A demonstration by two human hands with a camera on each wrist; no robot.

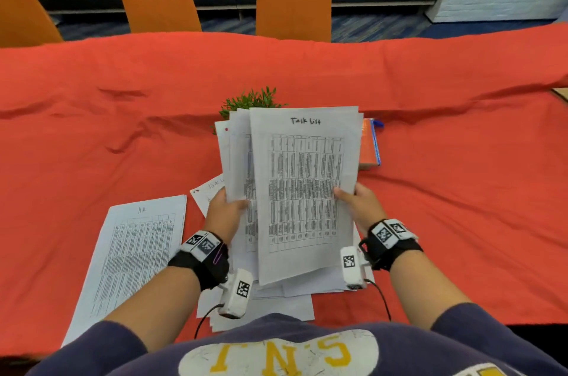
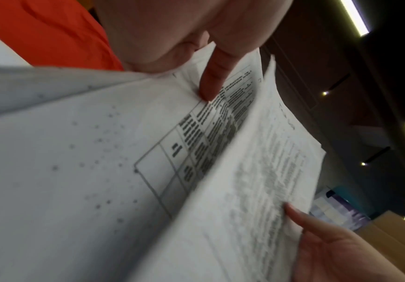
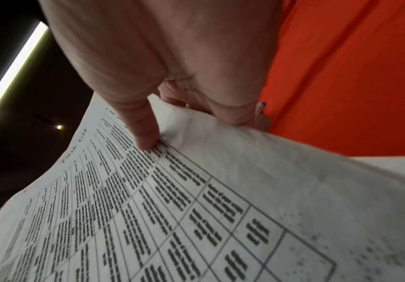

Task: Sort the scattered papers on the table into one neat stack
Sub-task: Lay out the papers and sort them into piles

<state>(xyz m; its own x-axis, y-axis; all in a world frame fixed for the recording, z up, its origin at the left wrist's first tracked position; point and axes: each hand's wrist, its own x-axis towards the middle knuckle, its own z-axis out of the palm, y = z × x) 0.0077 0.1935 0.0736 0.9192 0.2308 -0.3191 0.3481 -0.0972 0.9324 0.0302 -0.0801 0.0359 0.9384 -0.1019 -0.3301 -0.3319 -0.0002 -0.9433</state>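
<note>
I hold a fanned bundle of printed papers (image 1: pixel 302 191) upright above the red-clothed table (image 1: pixel 461 160). The front sheet is headed "Task list" and carries a dense table. My left hand (image 1: pixel 226 206) pinches the rear sheets (image 2: pixel 100 171) at their left edge, thumb on the printed face. My right hand (image 1: pixel 358 200) pinches the front sheet (image 3: pixel 172 200) at its right edge, thumb on the print. More papers (image 1: pixel 276 305) lie under the bundle near my body. One printed sheet (image 1: pixel 135 252) lies flat at the left, and a handwritten sheet (image 1: pixel 209 191) peeks out behind my left hand.
A small green plant (image 1: pixel 252 102) stands behind the bundle. An orange book with a blue pen (image 1: pixel 370 142) lies to its right. Orange chairs (image 1: pixel 293 1) line the table's far side. The cloth is wrinkled at left and right.
</note>
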